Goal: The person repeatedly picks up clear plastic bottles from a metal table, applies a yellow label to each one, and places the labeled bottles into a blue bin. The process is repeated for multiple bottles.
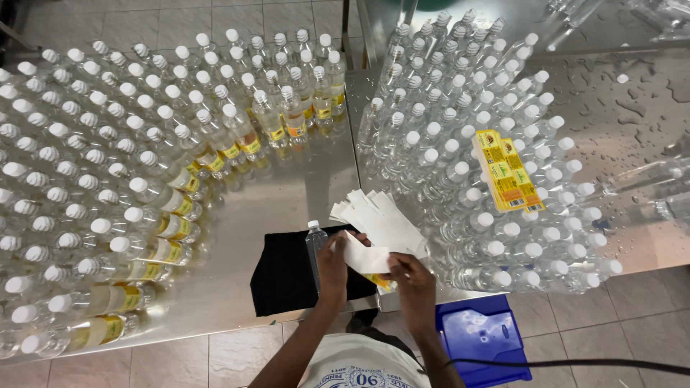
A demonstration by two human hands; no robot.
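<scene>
Left hand (pixel 332 264): fingers closed on white backing strip (pixel 364 257), beside 1 upright bottle (pixel 315 248) on black cloth (pixel 284 276). Right hand (pixel 412 279): pinching yellow label (pixel 379 282) under the strip, near table (pixel 287 194) edge.

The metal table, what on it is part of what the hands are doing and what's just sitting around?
In use:
left hand and right hand, peeling a label
clear bottle on the black cloth
fan of white backing strips

Lying about:
labelled bottles
unlabelled bottles
yellow label sheets
blue box on the floor
</scene>
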